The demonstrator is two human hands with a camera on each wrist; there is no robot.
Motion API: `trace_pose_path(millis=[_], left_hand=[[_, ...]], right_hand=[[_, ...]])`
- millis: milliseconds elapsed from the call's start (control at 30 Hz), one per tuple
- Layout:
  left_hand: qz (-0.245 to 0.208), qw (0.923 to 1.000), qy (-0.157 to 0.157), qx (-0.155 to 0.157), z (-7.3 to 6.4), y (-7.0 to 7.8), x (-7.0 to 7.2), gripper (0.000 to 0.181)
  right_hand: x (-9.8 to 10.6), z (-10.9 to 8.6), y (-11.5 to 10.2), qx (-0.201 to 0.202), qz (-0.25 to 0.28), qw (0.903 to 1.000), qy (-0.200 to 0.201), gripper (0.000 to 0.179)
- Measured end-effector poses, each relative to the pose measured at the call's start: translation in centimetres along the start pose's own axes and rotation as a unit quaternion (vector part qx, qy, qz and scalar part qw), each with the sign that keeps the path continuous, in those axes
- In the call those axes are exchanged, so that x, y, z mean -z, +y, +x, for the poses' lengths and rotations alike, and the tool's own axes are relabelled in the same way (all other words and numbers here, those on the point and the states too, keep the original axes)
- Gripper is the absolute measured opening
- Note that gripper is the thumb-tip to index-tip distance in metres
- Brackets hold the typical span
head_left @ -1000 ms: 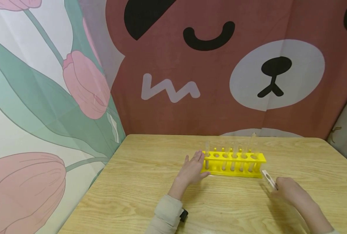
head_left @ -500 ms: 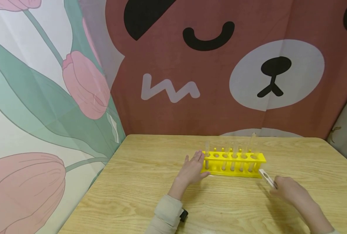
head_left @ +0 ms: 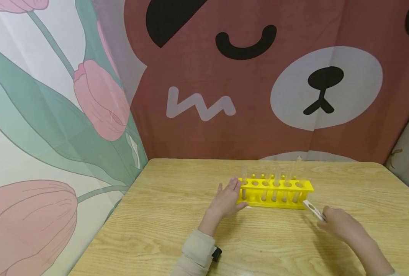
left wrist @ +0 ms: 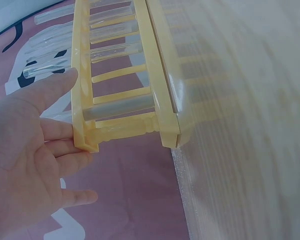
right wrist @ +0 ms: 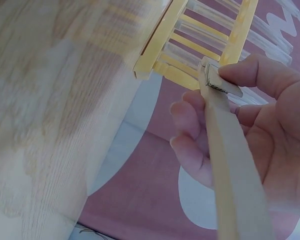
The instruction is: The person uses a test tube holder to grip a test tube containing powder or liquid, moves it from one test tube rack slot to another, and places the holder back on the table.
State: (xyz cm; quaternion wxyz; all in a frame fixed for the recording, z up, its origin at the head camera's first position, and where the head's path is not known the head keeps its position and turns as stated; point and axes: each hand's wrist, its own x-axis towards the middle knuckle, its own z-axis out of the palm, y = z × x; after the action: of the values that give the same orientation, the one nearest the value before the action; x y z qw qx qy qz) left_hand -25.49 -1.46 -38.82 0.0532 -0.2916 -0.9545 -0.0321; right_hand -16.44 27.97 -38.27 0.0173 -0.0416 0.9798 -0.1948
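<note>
Nearest, beside the sleeve [head_left: 195, 249], is a black piece [head_left: 216, 254] on which no label can be read. Just beyond, the right hand [head_left: 342, 226] has its grip clenched on a wooden clamp [right wrist: 237, 165], thumb against its short flap, the nose pointing at the rack's right front corner; whether the two touch I cannot tell. If that nose came in too low or too fast, it could knock the corner and set the glass rattling. A careless squeeze on the flap might also spread or slacken the nose at the wrong time. The left hand [head_left: 225, 201] grasps the far end of the yellow rack [head_left: 270, 188], thumb and fingers about its upper shelf; should that hold ease, a push from the right could slide or turn the rack on the tabletop [head_left: 149, 230]. The tubes [head_left: 276, 174] stand in the rack and are the likeliest to suffer: one near the right end rises above the others, so a sideways bump there could tip it or crack it. No brand or lettering can be made out on clamp, rack or tubes. Behind everything, the printed cloth [head_left: 204, 142] carries a pale zigzag, rather like a scrawled letter, but seemingly only part of the bear's face.
</note>
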Motion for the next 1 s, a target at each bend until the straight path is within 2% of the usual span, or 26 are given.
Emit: trace_pose_path(millis=[367,567,1000], left_hand=[[0.004,1.0000,0.002,-0.001,0.01,-0.02,-0.01,0.074],[0.000,1.0000,0.001,0.000,-0.03,0.03,0.08,0.074],[0.003,1.0000,0.002,0.001,-0.02,0.08,0.09,0.074]], right_hand=[[0.13,0.19,-0.30,-0.004,0.012,0.9998,-0.015,0.013],[-0.03,0.23,-0.12,0.003,0.021,0.9998,-0.007,0.011],[0.10,0.14,-0.34,0.005,0.003,1.0000,-0.003,0.010]])
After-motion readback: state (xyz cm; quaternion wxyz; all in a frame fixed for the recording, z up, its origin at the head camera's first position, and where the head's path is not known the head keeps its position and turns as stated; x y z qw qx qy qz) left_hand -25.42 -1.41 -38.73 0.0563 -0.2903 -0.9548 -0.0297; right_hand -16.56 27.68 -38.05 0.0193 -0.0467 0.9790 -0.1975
